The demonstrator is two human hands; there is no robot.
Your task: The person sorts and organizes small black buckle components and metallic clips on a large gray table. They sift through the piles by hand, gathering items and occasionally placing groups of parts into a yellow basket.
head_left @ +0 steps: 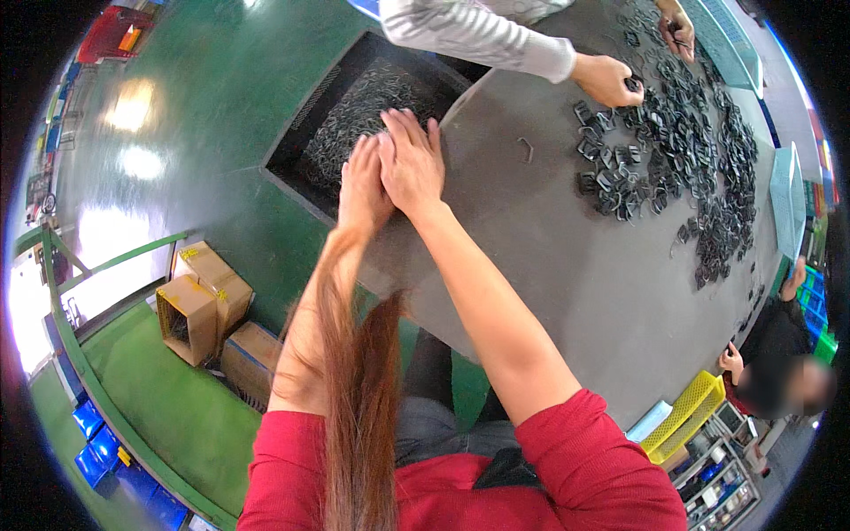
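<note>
The left hand [363, 188] and right hand [413, 166] touch side by side over the bin [297, 175] of small metal pieces [354, 111], beside the table [522, 239]; fingers are outstretched, palms hidden, so I cannot tell whether either holds anything

- Bent pieces [363, 99]: metal-looking, with a dull grey sheen.
- Bin [310, 124]: matt and dark, apparently plastic, its wall rough with mesh.
- Bench [522, 248]: smooth, matt grey top.
- Black pieces [673, 146]: faintly shiny; plastic or metal, cannot tell.
- Floor [212, 106]: smooth, glossy green, mirroring light.
- Carton [205, 305]: matt brown cardboard.
- Basket [689, 411]: yellow openwork plastic.
- Red sleeve [584, 442]: soft, matt cloth.
</note>
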